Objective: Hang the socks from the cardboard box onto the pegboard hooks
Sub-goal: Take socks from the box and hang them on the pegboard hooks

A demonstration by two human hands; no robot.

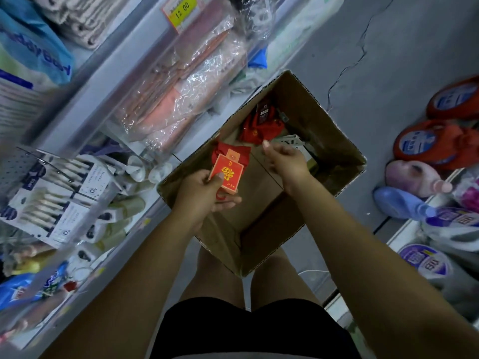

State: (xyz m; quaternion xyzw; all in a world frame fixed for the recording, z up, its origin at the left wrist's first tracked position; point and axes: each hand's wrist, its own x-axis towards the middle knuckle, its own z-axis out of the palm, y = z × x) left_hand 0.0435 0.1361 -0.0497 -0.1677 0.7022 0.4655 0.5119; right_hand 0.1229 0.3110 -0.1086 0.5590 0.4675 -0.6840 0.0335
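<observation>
Left hand pinching red socks, right hand loosely curled, we stand over the cardboard box on cracked grey floor.

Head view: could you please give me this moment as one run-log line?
left hand: grips red sock pack | right hand: over cardboard box, grasp unclear | remaining: more red socks inside

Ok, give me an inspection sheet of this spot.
Surface: grey floor, cracked.
Job's things: open box on the floor; red sock pack held above it; more red socks inside; pegboard at left.
Clutter: white item in the box, unclear.
Hands: left hand pinches the sock pack; right hand over the box, grip hidden.
Cables: thin white strand on the floor, maybe a cord.
Surroundings: wrapped packets on the left; bottles on the right.
</observation>
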